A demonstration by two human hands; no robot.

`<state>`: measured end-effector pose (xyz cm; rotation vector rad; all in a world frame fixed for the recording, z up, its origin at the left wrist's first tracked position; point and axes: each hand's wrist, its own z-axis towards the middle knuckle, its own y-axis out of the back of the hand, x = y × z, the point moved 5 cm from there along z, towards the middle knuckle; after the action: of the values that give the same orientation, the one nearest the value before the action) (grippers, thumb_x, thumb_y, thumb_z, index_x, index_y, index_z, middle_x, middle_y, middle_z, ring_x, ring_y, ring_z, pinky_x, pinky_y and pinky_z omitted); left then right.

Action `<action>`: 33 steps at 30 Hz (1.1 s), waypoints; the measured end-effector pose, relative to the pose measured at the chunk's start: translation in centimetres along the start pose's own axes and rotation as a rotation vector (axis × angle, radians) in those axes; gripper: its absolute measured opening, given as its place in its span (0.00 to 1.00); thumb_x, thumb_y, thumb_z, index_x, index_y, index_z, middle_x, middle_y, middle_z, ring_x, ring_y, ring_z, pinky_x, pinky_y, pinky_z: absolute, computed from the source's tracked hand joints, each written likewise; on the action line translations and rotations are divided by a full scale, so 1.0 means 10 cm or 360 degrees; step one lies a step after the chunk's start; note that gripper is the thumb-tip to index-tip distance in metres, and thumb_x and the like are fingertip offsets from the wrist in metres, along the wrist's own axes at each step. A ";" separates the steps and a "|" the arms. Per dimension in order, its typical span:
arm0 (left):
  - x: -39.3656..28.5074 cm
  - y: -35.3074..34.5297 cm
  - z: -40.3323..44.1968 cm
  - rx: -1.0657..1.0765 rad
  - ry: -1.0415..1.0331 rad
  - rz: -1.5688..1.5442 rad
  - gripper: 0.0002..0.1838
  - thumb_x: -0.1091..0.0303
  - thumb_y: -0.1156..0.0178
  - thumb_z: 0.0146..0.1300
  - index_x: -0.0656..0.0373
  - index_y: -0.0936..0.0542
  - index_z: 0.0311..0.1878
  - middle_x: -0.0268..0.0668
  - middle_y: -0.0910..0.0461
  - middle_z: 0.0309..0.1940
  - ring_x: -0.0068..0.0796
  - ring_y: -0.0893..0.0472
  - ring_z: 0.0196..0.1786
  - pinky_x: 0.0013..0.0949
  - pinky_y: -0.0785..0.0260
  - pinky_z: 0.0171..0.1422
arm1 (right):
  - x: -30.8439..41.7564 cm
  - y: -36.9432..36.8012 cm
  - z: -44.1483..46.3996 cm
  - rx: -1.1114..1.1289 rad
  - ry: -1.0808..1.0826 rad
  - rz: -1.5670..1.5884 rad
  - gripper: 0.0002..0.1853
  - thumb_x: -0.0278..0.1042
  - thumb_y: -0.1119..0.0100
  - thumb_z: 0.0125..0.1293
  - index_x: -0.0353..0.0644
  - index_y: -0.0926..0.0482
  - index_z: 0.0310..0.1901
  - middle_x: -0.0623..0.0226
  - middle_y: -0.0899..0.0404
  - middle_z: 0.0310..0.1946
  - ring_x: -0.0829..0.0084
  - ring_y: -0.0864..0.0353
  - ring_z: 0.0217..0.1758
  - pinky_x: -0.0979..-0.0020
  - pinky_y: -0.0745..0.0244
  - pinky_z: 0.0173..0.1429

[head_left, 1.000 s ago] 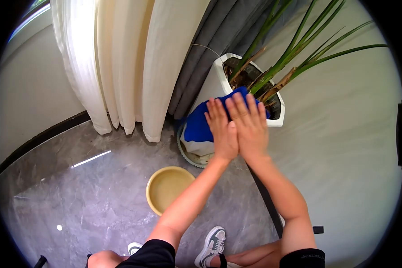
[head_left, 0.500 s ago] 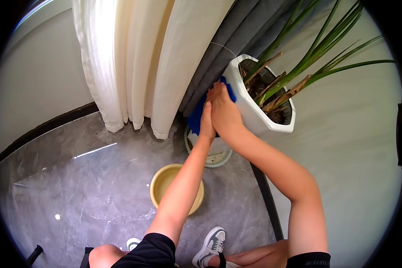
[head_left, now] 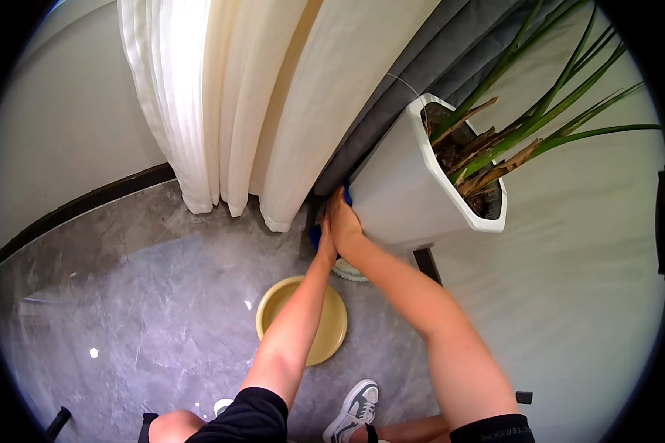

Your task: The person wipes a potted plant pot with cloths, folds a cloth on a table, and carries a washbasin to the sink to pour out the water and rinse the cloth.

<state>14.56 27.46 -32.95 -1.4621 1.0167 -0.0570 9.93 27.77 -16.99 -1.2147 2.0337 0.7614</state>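
Note:
A tall white planter (head_left: 403,188) with a long-leaved green plant (head_left: 543,122) in dark soil stands ahead of me. At its lower left side, my right hand (head_left: 344,225) has its fingers extended upward and presses a blue cloth (head_left: 315,235) to the planter. Close against it, my left hand (head_left: 326,238) is on the same cloth, seen nearly edge-on. Most of the cloth is hidden under both hands; only small blue bits show at either side. Below them, part of a pale saucer with a ridged rim (head_left: 349,271) is visible at the planter's foot.
A yellow basin (head_left: 335,336) rests on the grey floor (head_left: 162,317), partly behind my left forearm. Cream curtains (head_left: 236,96) and a grey curtain (head_left: 391,111) hang beside the planter. A pale wall (head_left: 569,295) rises at right. My shoe (head_left: 355,413) is near the basin.
Both hands have slid down the planter's side with the cloth, toward its base. The planter appears further right and shows more of its side; the view has shifted.

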 end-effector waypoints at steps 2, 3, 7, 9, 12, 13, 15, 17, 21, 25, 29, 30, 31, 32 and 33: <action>-0.13 -0.03 -0.14 -0.0037 0.0041 0.0041 0.38 0.40 0.67 0.80 0.51 0.55 0.84 0.37 0.56 0.84 0.35 0.57 0.85 0.38 0.63 0.85 | 0.10 -0.02 0.07 0.0011 -0.0012 -0.0015 0.38 0.53 0.52 0.75 0.47 0.48 0.81 0.63 0.47 0.82 0.52 0.50 0.84 0.37 0.62 0.82; -0.21 -0.09 -0.25 -0.0058 0.0068 0.0059 0.37 0.42 0.68 0.80 0.51 0.54 0.84 0.36 0.54 0.83 0.34 0.55 0.84 0.37 0.62 0.85 | 0.13 -0.05 0.08 0.0026 -0.0020 -0.0032 0.38 0.54 0.53 0.75 0.47 0.48 0.81 0.64 0.47 0.82 0.54 0.50 0.84 0.38 0.62 0.82; -0.94 -0.89 -0.67 -0.0337 0.0195 0.0437 0.33 0.47 0.66 0.81 0.52 0.50 0.83 0.35 0.50 0.83 0.33 0.50 0.83 0.37 0.59 0.84 | 0.07 -0.09 -0.09 -0.0008 0.0126 -0.0020 0.37 0.50 0.54 0.76 0.45 0.48 0.81 0.64 0.47 0.81 0.53 0.51 0.84 0.42 0.62 0.84; -0.87 -0.91 -0.65 -0.0606 0.0274 0.0796 0.33 0.49 0.65 0.80 0.55 0.48 0.82 0.36 0.50 0.83 0.33 0.50 0.83 0.36 0.59 0.85 | 0.23 -0.35 0.18 -0.0486 -0.0380 0.0654 0.27 0.37 0.58 0.75 0.29 0.28 0.68 0.45 0.34 0.74 0.52 0.39 0.79 0.56 0.47 0.81; -0.46 -0.72 -0.52 -0.0277 -0.0431 0.1374 0.32 0.51 0.64 0.81 0.56 0.47 0.81 0.41 0.50 0.82 0.36 0.55 0.85 0.40 0.65 0.85 | -0.10 -0.05 -0.42 -0.0397 -0.0278 0.0387 0.29 0.42 0.55 0.75 0.37 0.33 0.73 0.52 0.38 0.77 0.51 0.44 0.81 0.50 0.55 0.83; -0.51 -0.86 -0.57 -0.0291 -0.0590 0.1498 0.31 0.55 0.68 0.81 0.57 0.48 0.82 0.39 0.51 0.83 0.35 0.55 0.85 0.39 0.65 0.85 | -0.27 0.05 -0.64 -0.0370 -0.0245 0.0230 0.31 0.45 0.54 0.75 0.41 0.36 0.76 0.55 0.40 0.78 0.51 0.47 0.82 0.47 0.60 0.84; -0.57 -1.15 -0.72 -0.0298 -0.0742 0.1626 0.30 0.58 0.72 0.82 0.58 0.48 0.82 0.38 0.52 0.84 0.34 0.55 0.85 0.38 0.64 0.85 | -0.55 0.08 -1.00 -0.0447 -0.0286 0.0191 0.30 0.43 0.55 0.75 0.40 0.35 0.75 0.55 0.39 0.78 0.53 0.47 0.83 0.50 0.60 0.85; -0.74 -1.40 -0.84 -0.0257 -0.0760 0.0761 0.34 0.49 0.69 0.81 0.56 0.51 0.83 0.42 0.60 0.85 0.45 0.66 0.86 0.50 0.79 0.84 | -0.81 0.07 -1.30 -0.0544 -0.0359 0.0145 0.30 0.42 0.55 0.75 0.39 0.34 0.74 0.55 0.39 0.77 0.54 0.47 0.83 0.53 0.61 0.85; -1.39 -2.08 -1.21 -0.0061 -0.0757 0.0804 0.35 0.47 0.69 0.80 0.57 0.53 0.83 0.46 0.62 0.85 0.47 0.68 0.86 0.52 0.83 0.83 | -1.26 0.14 -1.99 -0.0824 -0.0700 0.0132 0.30 0.41 0.55 0.74 0.36 0.34 0.74 0.56 0.41 0.78 0.59 0.48 0.84 0.56 0.62 0.86; -1.68 -2.40 -1.40 0.0007 -0.0927 0.0837 0.34 0.49 0.69 0.80 0.58 0.51 0.83 0.47 0.61 0.84 0.48 0.66 0.86 0.53 0.81 0.84 | -1.49 0.14 -2.34 -0.1096 -0.0892 0.0512 0.32 0.42 0.56 0.73 0.35 0.36 0.75 0.56 0.44 0.80 0.60 0.49 0.84 0.57 0.63 0.87; -1.53 -2.22 -1.31 0.0004 -0.1038 0.1088 0.33 0.52 0.72 0.81 0.60 0.52 0.82 0.44 0.60 0.85 0.42 0.66 0.86 0.47 0.80 0.84 | -1.19 -0.08 -2.10 -0.1085 -0.0920 0.0344 0.32 0.41 0.55 0.71 0.34 0.36 0.74 0.56 0.43 0.79 0.60 0.48 0.84 0.55 0.62 0.87; -1.44 -2.11 -1.25 0.0012 -0.1050 0.1092 0.33 0.52 0.72 0.81 0.60 0.52 0.82 0.44 0.60 0.85 0.42 0.66 0.86 0.47 0.80 0.84 | -1.10 -0.16 -2.00 -0.1091 -0.0933 0.0343 0.32 0.41 0.55 0.71 0.34 0.36 0.74 0.56 0.43 0.79 0.60 0.48 0.84 0.55 0.62 0.87; -1.35 -1.95 -1.18 -0.0024 -0.0995 0.1037 0.34 0.51 0.72 0.80 0.58 0.50 0.82 0.44 0.58 0.84 0.44 0.65 0.86 0.50 0.80 0.84 | -0.96 -0.23 -1.86 -0.1056 -0.0800 0.0346 0.32 0.41 0.56 0.72 0.34 0.37 0.75 0.56 0.43 0.79 0.60 0.48 0.84 0.55 0.63 0.87; -1.23 -1.80 -1.12 -0.0055 -0.0936 0.0983 0.34 0.49 0.71 0.80 0.57 0.49 0.82 0.44 0.56 0.84 0.45 0.63 0.86 0.52 0.79 0.84 | -0.82 -0.30 -1.73 -0.1015 -0.0670 0.0351 0.33 0.41 0.56 0.72 0.34 0.38 0.75 0.55 0.44 0.80 0.60 0.48 0.83 0.55 0.64 0.87; -1.09 -1.69 -1.07 -0.0038 -0.0944 0.0985 0.34 0.49 0.71 0.80 0.57 0.49 0.82 0.44 0.56 0.84 0.45 0.63 0.86 0.52 0.79 0.84 | -0.73 -0.33 -1.62 -0.1015 -0.0688 0.0350 0.33 0.41 0.56 0.72 0.34 0.38 0.75 0.55 0.44 0.80 0.60 0.48 0.83 0.55 0.64 0.87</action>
<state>10.66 22.54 -11.05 -1.0285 0.9235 0.7906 11.90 18.18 -1.81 -1.0209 1.6184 1.7091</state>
